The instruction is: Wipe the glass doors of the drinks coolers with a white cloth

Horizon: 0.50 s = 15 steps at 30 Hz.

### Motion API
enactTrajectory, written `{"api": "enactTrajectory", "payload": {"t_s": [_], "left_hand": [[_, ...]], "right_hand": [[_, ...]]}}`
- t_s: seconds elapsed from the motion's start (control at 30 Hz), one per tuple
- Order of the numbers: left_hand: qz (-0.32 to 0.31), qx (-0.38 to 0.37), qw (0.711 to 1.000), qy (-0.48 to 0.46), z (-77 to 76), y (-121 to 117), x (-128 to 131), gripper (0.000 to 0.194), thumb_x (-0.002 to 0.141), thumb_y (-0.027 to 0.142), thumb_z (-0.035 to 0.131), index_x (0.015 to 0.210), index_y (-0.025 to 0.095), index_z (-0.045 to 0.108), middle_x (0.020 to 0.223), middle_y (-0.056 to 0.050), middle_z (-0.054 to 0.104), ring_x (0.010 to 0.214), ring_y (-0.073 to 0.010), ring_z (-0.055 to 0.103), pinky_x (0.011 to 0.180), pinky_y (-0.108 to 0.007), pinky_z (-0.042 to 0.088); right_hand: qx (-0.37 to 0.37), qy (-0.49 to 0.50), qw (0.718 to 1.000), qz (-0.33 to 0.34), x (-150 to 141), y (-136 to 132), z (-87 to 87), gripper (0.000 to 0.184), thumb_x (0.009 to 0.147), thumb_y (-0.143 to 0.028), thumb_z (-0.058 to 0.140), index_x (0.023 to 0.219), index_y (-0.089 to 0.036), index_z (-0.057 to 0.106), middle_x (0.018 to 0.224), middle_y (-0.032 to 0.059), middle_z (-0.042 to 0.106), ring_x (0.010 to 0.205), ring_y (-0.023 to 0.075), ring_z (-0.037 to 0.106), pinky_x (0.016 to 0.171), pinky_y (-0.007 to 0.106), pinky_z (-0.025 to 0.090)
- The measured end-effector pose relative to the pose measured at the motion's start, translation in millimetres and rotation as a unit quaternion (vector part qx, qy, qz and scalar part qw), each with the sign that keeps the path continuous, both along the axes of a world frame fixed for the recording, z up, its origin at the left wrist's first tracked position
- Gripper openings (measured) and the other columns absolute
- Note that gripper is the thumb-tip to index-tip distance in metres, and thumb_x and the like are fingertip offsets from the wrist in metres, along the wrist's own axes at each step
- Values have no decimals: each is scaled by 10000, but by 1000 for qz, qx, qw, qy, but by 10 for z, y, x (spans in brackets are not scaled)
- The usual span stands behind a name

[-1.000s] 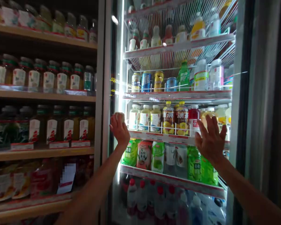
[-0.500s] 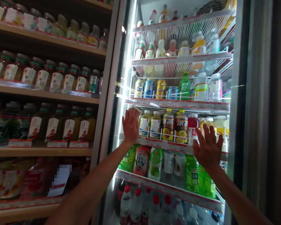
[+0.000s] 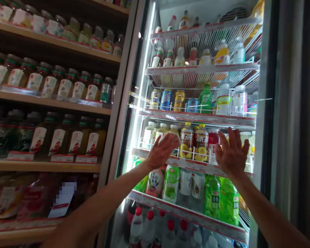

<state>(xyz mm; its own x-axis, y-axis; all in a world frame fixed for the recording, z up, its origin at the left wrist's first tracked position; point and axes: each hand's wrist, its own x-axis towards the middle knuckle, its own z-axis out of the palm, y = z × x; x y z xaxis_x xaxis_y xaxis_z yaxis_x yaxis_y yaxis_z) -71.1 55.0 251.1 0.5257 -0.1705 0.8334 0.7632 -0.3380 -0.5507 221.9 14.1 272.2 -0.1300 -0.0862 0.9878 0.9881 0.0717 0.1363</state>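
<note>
My left hand [image 3: 160, 151] is raised against the glass door [image 3: 138, 119] of a lit drinks fridge. Its fingers lie over a pale, thin cloth [image 3: 176, 138], of which only an edge shows past the fingertips. Behind that hand, inside the fridge, are tea bottles [image 3: 149, 134] and brown iced tea bottles [image 3: 186, 142] with yellow caps. Farther right, my right hand [image 3: 232, 153] is up at the glass with its fingers spread and nothing in it. A red-labelled bottle [image 3: 213, 142] stands just left of it, behind the glass.
Fridge shelves [image 3: 196, 115] carry cans, green bottles [image 3: 212, 196] and, at the bottom, red-capped bottles [image 3: 136, 225]. Wooden shelves [image 3: 49, 104] with rows of jars and bottles stand on the left. The metal door frame [image 3: 124, 103] runs between them. Bright reflections show on the glass.
My left hand has swept right with the cloth, from near the door's left edge to in front of the iced tea bottles. My right hand stays in nearly the same place, fingers spread.
</note>
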Motion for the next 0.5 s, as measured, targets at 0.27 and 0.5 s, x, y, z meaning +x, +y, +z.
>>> {"api": "enactTrajectory", "payload": {"t_s": [0.27,0.5], "left_hand": [[-26,7,948,-318,452,157,-312,451,899,182,298,1344,118,331,1437,-130,285,1360,-253,162,1087,-513,148],[-12,-15,998,57,154,-46,277,469,864,198,400,1320,302,374,1413,12,357,1355,-168,193,1122,-411,139]], "right_hand": [[0,-7,1000,-4,-10,-39,-44,493,843,-325,420,1325,-227,383,1441,105,312,1344,275,239,1064,515,158],[-11,-6,1000,-7,8,-42,-38,486,841,-335,428,1313,-220,400,1438,104,318,1342,274,243,1061,511,167]]}}
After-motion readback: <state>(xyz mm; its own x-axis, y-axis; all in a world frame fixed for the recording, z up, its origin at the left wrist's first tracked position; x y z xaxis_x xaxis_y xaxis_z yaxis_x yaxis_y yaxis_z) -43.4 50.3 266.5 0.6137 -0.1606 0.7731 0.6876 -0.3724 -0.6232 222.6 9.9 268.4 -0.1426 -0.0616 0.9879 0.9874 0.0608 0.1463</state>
